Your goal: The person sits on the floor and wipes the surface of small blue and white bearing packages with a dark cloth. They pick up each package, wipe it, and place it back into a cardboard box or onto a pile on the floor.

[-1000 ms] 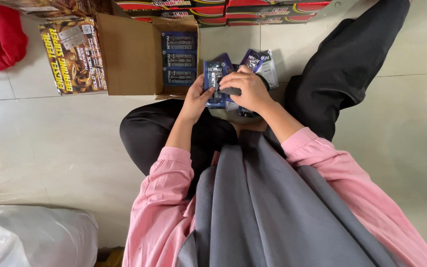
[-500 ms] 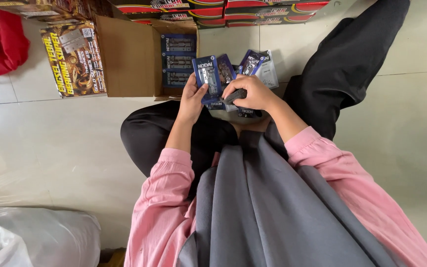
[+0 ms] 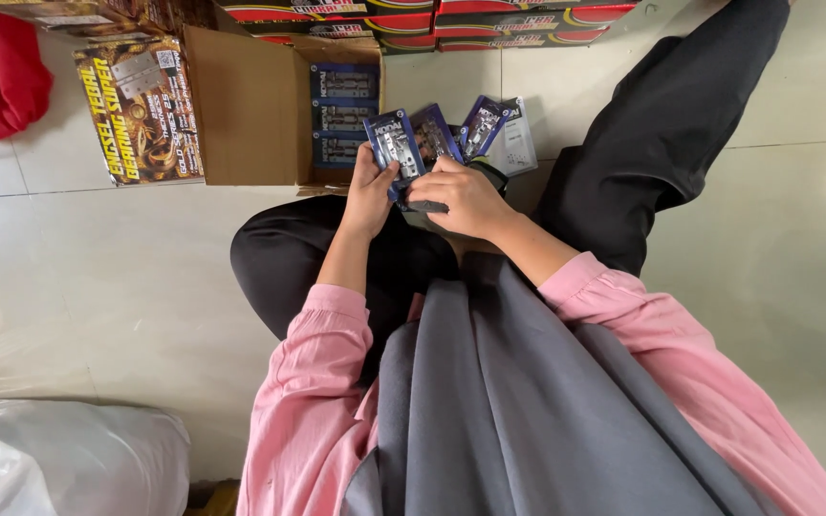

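Left hand (image 3: 372,194) and right hand (image 3: 466,194) both grip a fanned bunch of small dark-blue glossy blister packs (image 3: 423,141) at upper centre of the frame, just beside an open brown cardboard box (image 3: 250,110) on the pale tiled floor (image 3: 78,287).

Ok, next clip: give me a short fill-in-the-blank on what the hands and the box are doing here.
1. Both hands, left hand and right hand, hold a fan of ___ packs.
2. The cardboard box lies on the ___.
3. The sleeves are ___.

Missing words: blue; floor; pink
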